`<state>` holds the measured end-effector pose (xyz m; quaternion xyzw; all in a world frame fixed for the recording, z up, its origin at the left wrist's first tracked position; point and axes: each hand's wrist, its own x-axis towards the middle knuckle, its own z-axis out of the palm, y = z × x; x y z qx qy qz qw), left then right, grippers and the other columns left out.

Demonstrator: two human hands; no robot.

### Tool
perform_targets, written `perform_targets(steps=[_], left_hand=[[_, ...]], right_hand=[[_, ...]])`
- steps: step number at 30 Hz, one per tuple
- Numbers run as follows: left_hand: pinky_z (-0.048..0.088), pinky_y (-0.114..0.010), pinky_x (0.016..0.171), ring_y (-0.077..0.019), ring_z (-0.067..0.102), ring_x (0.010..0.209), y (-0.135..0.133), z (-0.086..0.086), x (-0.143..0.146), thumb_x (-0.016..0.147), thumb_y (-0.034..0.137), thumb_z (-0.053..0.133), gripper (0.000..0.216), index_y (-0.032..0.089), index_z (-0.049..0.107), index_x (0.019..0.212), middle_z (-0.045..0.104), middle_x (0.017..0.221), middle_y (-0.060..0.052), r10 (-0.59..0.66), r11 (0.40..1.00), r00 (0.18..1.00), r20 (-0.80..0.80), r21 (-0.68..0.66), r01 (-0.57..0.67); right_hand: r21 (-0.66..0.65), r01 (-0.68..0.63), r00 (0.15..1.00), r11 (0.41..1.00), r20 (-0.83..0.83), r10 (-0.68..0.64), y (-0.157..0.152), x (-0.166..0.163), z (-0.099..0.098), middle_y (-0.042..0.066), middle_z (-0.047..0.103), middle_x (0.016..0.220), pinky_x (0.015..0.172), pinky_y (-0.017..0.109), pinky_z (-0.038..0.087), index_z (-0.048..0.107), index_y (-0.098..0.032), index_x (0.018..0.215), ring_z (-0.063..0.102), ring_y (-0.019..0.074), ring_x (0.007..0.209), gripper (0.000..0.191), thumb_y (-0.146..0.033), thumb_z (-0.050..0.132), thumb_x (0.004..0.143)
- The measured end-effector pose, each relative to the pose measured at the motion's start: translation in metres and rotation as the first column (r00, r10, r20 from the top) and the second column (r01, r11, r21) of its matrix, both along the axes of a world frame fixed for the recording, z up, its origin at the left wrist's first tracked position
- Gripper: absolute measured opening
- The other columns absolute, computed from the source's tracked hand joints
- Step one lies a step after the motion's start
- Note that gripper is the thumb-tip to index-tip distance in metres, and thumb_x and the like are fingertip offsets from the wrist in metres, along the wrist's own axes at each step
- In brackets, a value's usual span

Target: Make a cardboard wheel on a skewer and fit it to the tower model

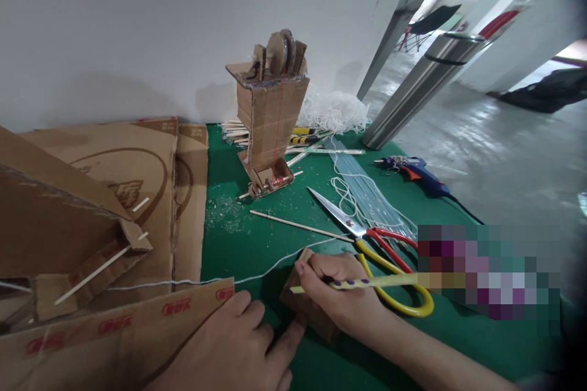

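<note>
My right hand (342,290) is closed in a writing grip around a slim yellow pencil (389,281) with purple spots. Its left end points over a small brown cardboard piece (321,317) lying on the table. My left hand (247,339) presses the lower left of that piece with a fingertip, its other fingers bent; the thumb side is partly cut off. Just beyond my right hand are scissors (349,223) with one red and one yellow handle, blades apart. White string (275,272) runs behind both hands, and a thin wooden stick (298,225) lies past it.
A cardboard tower (270,116) with a wheel on top stands at the back. Large cardboard pieces (137,153) fill the left. A blue glue gun (424,174), clear glue sticks (367,180), tangled string (337,111) and a steel cylinder (413,82) are on the right.
</note>
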<state>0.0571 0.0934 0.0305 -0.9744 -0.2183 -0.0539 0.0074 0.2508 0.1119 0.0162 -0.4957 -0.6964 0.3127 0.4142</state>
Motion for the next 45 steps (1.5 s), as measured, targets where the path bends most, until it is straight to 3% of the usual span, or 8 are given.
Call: perform_targets(steps=[23,36,41,45], left_hand=[[0.028,-0.036,0.059,-0.0185,0.054,0.057,-0.0003,0.0014,-0.0012,0.087,0.043,0.059,0.041,0.019,0.058,0.121,0.069,0.064,0.003,-0.001,1.000,1.000,-0.005,-0.005,0.001],[0.026,-0.036,0.060,-0.0174,0.053,0.058,-0.0003,-0.0008,-0.0023,0.093,0.041,0.051,0.038,0.020,0.057,0.124,0.069,0.065,0.003,-0.005,1.000,0.999,-0.036,-0.014,0.004],[0.027,-0.036,0.059,-0.0182,0.053,0.059,0.0010,-0.0005,-0.0007,0.092,0.041,0.052,0.039,0.019,0.056,0.124,0.068,0.064,0.002,-0.007,1.000,0.999,-0.037,-0.009,0.007],[0.028,-0.036,0.059,-0.0185,0.054,0.058,0.0007,0.0001,-0.0001,0.091,0.040,0.053,0.038,0.019,0.057,0.123,0.069,0.064,0.002,0.003,1.000,1.000,-0.024,-0.014,-0.003]], right_hand=[[-0.014,0.025,0.999,1.000,-0.021,-0.025,-0.0014,-0.0010,0.0008,-0.008,0.029,0.044,0.037,0.020,0.021,0.026,-0.021,0.052,0.026,0.0058,0.040,0.043,-0.020,0.047,0.089],[0.065,0.010,0.999,0.998,-0.032,-0.008,0.0005,-0.0006,0.0054,-0.008,0.025,0.046,0.036,0.019,0.020,0.024,-0.021,0.053,0.022,0.0056,0.040,0.043,-0.020,0.047,0.089],[-0.004,0.016,0.998,1.000,-0.061,-0.016,0.0003,-0.0004,0.0060,-0.007,0.030,0.045,0.037,0.020,0.022,0.026,-0.021,0.053,0.025,0.0063,0.040,0.042,-0.020,0.047,0.090],[-0.017,0.033,0.999,0.999,-0.035,-0.034,0.0001,-0.0008,0.0049,-0.007,0.025,0.047,0.038,0.022,0.019,0.022,-0.022,0.053,0.021,0.0072,0.043,0.043,-0.022,0.047,0.089]])
